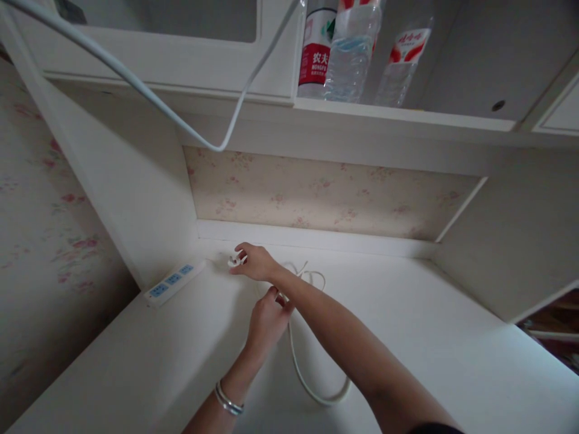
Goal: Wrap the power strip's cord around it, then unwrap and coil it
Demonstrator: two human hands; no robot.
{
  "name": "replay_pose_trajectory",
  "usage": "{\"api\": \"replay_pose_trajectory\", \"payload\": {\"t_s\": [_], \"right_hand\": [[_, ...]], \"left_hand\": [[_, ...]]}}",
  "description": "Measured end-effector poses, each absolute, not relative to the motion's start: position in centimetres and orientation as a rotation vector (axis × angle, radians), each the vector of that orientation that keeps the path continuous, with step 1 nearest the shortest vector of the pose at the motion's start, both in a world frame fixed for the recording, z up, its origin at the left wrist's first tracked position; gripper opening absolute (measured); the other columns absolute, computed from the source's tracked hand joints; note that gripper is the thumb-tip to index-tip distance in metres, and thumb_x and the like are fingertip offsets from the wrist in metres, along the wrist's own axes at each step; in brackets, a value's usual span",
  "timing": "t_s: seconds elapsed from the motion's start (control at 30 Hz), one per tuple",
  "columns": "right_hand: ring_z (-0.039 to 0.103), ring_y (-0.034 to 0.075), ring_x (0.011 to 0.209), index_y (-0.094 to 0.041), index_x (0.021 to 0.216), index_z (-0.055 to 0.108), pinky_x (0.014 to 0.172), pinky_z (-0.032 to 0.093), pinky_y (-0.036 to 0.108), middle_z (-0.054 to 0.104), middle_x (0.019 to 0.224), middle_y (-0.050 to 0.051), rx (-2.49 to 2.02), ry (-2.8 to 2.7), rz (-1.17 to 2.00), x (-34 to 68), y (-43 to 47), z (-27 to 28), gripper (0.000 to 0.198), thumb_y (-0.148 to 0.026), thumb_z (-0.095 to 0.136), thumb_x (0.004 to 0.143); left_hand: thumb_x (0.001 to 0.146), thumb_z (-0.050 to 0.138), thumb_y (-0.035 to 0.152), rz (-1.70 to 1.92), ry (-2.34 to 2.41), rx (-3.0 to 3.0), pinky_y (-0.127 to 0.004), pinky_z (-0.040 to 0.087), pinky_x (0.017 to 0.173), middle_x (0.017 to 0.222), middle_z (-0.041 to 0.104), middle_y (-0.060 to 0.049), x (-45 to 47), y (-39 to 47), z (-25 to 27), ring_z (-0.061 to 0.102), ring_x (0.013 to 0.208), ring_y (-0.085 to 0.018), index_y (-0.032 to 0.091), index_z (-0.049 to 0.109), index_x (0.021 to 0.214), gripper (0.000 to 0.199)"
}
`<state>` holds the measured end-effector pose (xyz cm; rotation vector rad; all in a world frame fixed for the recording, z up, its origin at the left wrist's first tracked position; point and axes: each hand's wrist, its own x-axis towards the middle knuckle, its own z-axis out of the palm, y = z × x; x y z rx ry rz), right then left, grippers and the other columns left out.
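My right hand (257, 263) reaches across over my left and grips a white plug (234, 260) between thumb and fingers, its prongs pointing left. Below it, my left hand (268, 316), with silver bracelets at the wrist, is closed on the white cable (293, 349). Part of that cable is hidden behind my right forearm. Loops of it stick out past the forearm, and a long curve hangs toward me over the white desktop (398, 337). Left of both hands lies a white power strip (174, 282) with several blue socket faces.
Above the desk, a shelf (407, 117) holds plastic bottles (350, 66) at its front edge. A thick pale cord (149, 90) hangs in a loop near the camera. White side panels (126, 163) and a floral wall (316, 193) enclose the desk.
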<state>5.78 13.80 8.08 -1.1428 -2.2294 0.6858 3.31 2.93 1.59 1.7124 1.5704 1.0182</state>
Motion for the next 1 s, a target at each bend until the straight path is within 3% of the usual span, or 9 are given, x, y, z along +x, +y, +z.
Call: {"api": "replay_pose_trajectory", "payload": {"t_s": [0.13, 0.3, 0.4, 0.5, 0.63, 0.73, 0.8, 0.9, 1.0], "right_hand": [[0.061, 0.015, 0.078, -0.02, 0.109, 0.055, 0.072, 0.045, 0.027, 0.067, 0.097, 0.003, -1.163, -2.222, 0.631, 5.9, 13.6, 8.2, 0.043, -0.031, 0.071, 0.071], [0.058, 0.014, 0.081, -0.022, 0.1, 0.06, 0.08, 0.045, 0.029, 0.065, 0.097, 0.003, -1.011, -1.904, 0.483, 9.0, 8.5, 7.9, 0.018, -0.026, 0.048, 0.087], [0.056, 0.014, 0.074, -0.022, 0.092, 0.061, 0.071, 0.046, 0.028, 0.063, 0.087, 0.002, -1.032, -1.743, 0.483, 11.5, 5.0, 6.2, 0.016, -0.028, 0.048, 0.085], [0.056, 0.015, 0.07, -0.021, 0.081, 0.061, 0.067, 0.047, 0.028, 0.063, 0.078, 0.002, -1.17, -1.669, 0.642, 13.8, 3.7, 3.3, 0.014, -0.022, 0.047, 0.081], [0.059, 0.017, 0.086, -0.021, 0.102, 0.063, 0.083, 0.048, 0.034, 0.065, 0.103, 0.006, -1.266, -1.793, 0.789, 15.2, 4.9, 0.6, 0.029, -0.017, 0.045, 0.08], [0.058, 0.017, 0.093, -0.025, 0.13, 0.047, 0.086, 0.048, 0.036, 0.049, 0.132, 0.01, -1.113, -1.908, 0.831, 14.8, 6.2, 0.4, 0.049, -0.02, 0.049, 0.082], [0.058, 0.016, 0.093, -0.027, 0.137, 0.038, 0.084, 0.049, 0.035, 0.04, 0.14, 0.01, -0.993, -1.943, 0.88, 14.4, 6.8, 0.7, 0.057, -0.021, 0.051, 0.083], [0.059, 0.013, 0.081, -0.028, 0.139, 0.036, 0.076, 0.051, 0.032, 0.051, 0.128, 0.009, -0.933, -1.966, 1.076, 14.0, 7.5, 1.3, 0.061, -0.021, 0.053, 0.081], [0.059, 0.012, 0.073, -0.027, 0.133, 0.045, 0.071, 0.05, 0.029, 0.062, 0.108, 0.004, -0.899, -1.913, 1.347, 13.9, 8.0, 2.0, 0.062, -0.016, 0.059, 0.073]], "left_hand": [[0.085, 0.043, 0.022, 1.114, 1.63, 1.68, -0.03, 0.043, 0.072, 0.096, 0.067, -0.009, 2.7, 2.8, 1.2, 0.064, 0.089, -0.023, 0.02, 0.052, 0.1, 0.018], [0.091, 0.035, 0.024, 1.164, 1.626, 1.678, -0.035, 0.045, 0.077, 0.103, 0.066, -0.014, 1.6, 2.5, 1.3, 0.062, 0.097, -0.027, 0.018, 0.051, 0.108, 0.024], [0.092, 0.035, 0.027, 1.209, 1.58, 1.692, -0.037, 0.045, 0.084, 0.118, 0.061, -0.015, 1.4, 2.5, 1.3, 0.059, 0.106, -0.027, 0.018, 0.046, 0.122, 0.033], [0.092, 0.035, 0.027, 1.191, 1.613, 1.802, -0.038, 0.042, 0.091, 0.125, 0.056, -0.016, 1.5, 2.3, 1.3, 0.054, 0.115, -0.027, 0.015, 0.046, 0.122, 0.033], [0.093, 0.036, 0.034, 1.154, 1.696, 1.965, -0.035, 0.045, 0.084, 0.108, 0.063, -0.015, 1.7, 2.0, 1.6, 0.06, 0.103, -0.026, 0.016, 0.053, 0.107, 0.028], [0.094, 0.033, 0.036, 1.156, 1.665, 1.971, -0.033, 0.045, 0.078, 0.093, 0.065, -0.012, 1.7, 1.8, 1.7, 0.063, 0.091, -0.025, 0.019, 0.055, 0.095, 0.028], [0.095, 0.028, 0.034, 1.174, 1.615, 1.911, -0.034, 0.044, 0.079, 0.092, 0.066, -0.011, 1.5, 2.0, 1.6, 0.063, 0.09, -0.024, 0.019, 0.056, 0.092, 0.032], [0.095, 0.024, 0.034, 1.16, 1.589, 1.796, -0.035, 0.043, 0.079, 0.089, 0.067, -0.012, 0.8, 2.3, 1.6, 0.062, 0.088, -0.024, 0.019, 0.058, 0.09, 0.038], [0.094, 0.024, 0.034, 1.129, 1.565, 1.736, -0.034, 0.042, 0.073, 0.08, 0.066, -0.01, 0.2, 2.6, 1.6, 0.061, 0.079, -0.023, 0.02, 0.059, 0.083, 0.04]]}}
